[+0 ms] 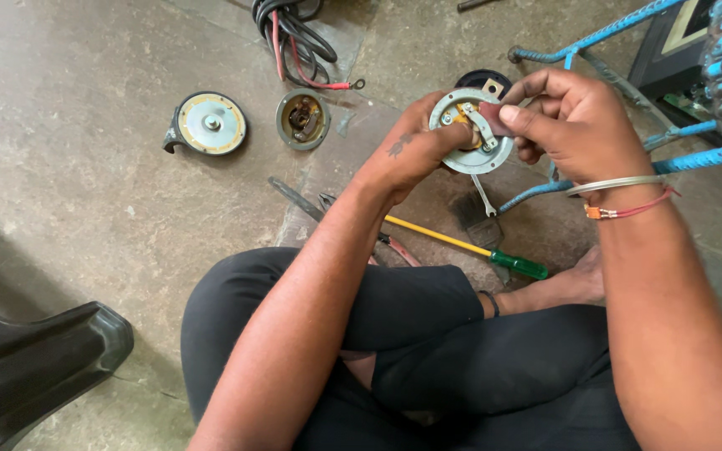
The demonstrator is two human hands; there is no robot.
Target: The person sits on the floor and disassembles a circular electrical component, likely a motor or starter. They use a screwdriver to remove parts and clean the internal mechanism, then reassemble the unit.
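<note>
Overhead, seated cross-legged on concrete floor (85, 217). Round metal horn plate (471, 134) held up between both hands, above the knees, clear of the floor. Left hand (411, 146) clenched round the plate's left rim from beneath, grasping it. Right hand (574, 117) closed, thumb and forefinger pinching a small dark reddish piece (495, 115) pressed against the plate's face; what that piece is, cannot tell.

Handling, as a judgement: plate likely stiff stamped metal, light enough for one hand, rim a sound place to take hold. Small brass contacts and thin arm on the face look delicate; best kept off those. Surface possibly greasy, so a firm rim hold advisable.

Around: yellow-faced horn disc (208, 124) lying flat on floor at upper left, well apart; open horn housing (303, 119) just beside it, coil visible within. Bundle of black and red cables (294, 38) above those. Screwdriver (461, 245) with yellow shaft and green handle on floor below the hands; pliers (327, 209) near it; small spanner (484, 197) between. Black round part (482, 78) partly hidden behind the plate. Blue-painted metal frame (612, 33) at upper right. Dark plastic chair leg (35, 359) at lower left.

Packages, labels, signs: none discernible on floor. Dark box with pale border (670, 33) at top right corner, behind the frame, markings too cut off to tell.
</note>
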